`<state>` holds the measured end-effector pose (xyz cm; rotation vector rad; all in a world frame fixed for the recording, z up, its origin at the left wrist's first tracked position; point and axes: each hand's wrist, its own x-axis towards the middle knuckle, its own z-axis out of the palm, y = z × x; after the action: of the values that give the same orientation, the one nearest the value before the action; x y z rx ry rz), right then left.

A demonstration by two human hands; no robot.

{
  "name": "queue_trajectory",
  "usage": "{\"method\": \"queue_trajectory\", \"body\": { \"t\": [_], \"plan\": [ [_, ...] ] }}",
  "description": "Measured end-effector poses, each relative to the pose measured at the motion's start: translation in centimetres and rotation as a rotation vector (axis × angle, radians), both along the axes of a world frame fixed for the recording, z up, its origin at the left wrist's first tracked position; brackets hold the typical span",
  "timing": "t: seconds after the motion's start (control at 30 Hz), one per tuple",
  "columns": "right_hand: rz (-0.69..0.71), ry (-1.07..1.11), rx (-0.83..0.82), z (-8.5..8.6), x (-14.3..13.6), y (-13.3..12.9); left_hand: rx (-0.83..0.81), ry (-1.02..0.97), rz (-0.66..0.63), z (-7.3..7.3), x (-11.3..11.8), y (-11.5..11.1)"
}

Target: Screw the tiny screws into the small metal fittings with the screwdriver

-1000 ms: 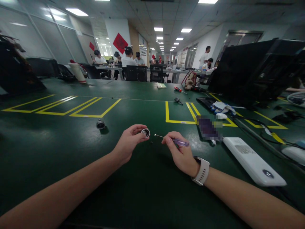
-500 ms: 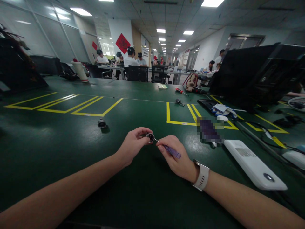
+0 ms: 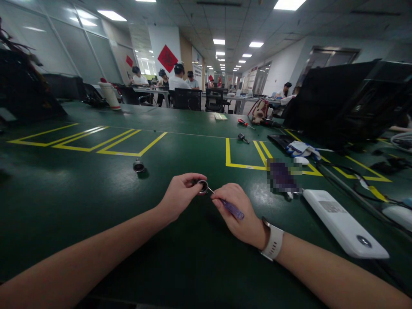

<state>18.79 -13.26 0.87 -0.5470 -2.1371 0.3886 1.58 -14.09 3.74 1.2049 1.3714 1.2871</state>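
2 bare hands were busy over the dark green bench [image 3: 180, 262]! The left hand [image 3: 175, 198] had its fingers pinched around 1 small, round, hollow silver metal part [image 3: 202, 192], mid-view between the hands, while the right hand [image 3: 245, 228] gripped 1 slim screwdriver with a translucent purple handle [image 3: 232, 209], shaft aimed at the opening. Its tip? Lost at the rim; no telling whether it touched! Beyond sat 1 dark, round metal fitting [image 3: 138, 165], 1 red-handled screwdriver [image 3: 243, 122] and 1 dark shafted piece [image 3: 243, 137], too small to make out. 1 purple, phone-like slab [image 3: 283, 176] was blurred by pixels, and 1 bulky black object [image 3: 341, 98] ran off the right edge.
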Motion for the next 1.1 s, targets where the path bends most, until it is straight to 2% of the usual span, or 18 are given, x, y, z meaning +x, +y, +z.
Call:
{"method": "queue_trajectory", "body": {
  "t": [0.2, 0.4, 0.47, 0.57, 0.67, 0.73, 0.9, 1.1],
  "plan": [
    [0.035, -0.048, 0.03, -0.2, -0.1, 0.2, -0.009, -0.002, -0.032, -0.2, 0.0, 0.0],
    [0.023, 0.117, -0.024, -0.1, 0.3, -0.3, -0.021, -0.038, -0.011, -0.1, -0.1, 0.2],
    [-0.021, 0.165, -0.13, 0.0, 0.3, -0.3, -0.033, -0.036, 0.008, 0.0, -0.2, 0.3],
    [-0.072, 0.183, -0.411, 0.1, 0.0, 0.4, -0.048, -0.022, 0.022, 0.2, -0.4, 0.4],
    [-0.029, 0.196, -0.682, -0.1, -0.2, 1.4, -0.049, -0.041, 0.048, 0.4, -0.6, 0.6],
    [-0.001, 0.228, -0.777, -0.4, -0.3, 1.9, -0.063, -0.084, 0.068, 0.5, -0.7, 0.6],
    [0.024, 0.239, -0.814, -1.0, -0.3, 2.4, -0.095, -0.184, 0.08, 0.6, -0.7, 0.8],
    [-0.052, 0.126, -0.76, -0.4, -0.2, 2.1, -0.092, -0.175, 0.054, 0.4, -0.7, 0.8]
  ]
}}
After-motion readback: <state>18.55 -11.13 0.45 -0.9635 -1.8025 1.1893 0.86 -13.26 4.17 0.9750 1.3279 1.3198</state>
